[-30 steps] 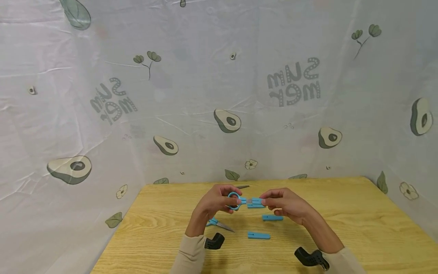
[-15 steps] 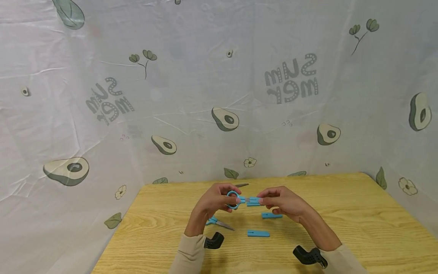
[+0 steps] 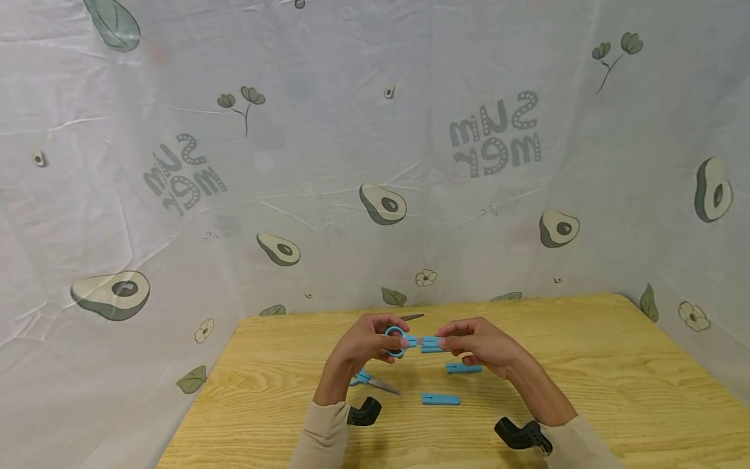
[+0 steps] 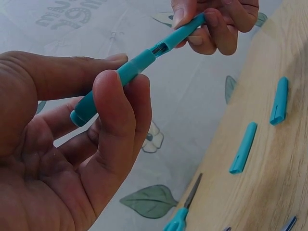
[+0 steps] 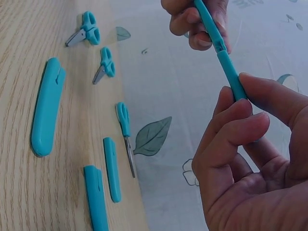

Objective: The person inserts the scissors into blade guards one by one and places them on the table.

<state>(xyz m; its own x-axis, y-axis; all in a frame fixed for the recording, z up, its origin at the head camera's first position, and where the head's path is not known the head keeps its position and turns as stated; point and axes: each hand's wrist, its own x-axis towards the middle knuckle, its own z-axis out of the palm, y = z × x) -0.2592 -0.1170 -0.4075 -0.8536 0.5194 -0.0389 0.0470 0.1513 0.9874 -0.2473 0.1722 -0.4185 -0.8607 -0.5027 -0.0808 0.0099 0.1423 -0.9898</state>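
In the head view, my left hand pinches the light-blue handles of a pair of scissors between thumb and fingers. Opposite it, my right hand pinches a matching blue blade cover near its closed end. The blades run into the cover's slot, with a short strip of metal showing between handle and cover. The left wrist view has the scissors edge-on, in line with the cover. Both are held up above the table.
On the wooden table, a blue cover lies in front of another cover. A third cover shows in the right wrist view. Loose scissors lie below my left hand, and a blade shows behind it. A patterned sheet hangs behind.
My right hand has come slightly left toward my left hand, and the bare strip of blade between handle and cover is shorter. The head view has shifted a little.
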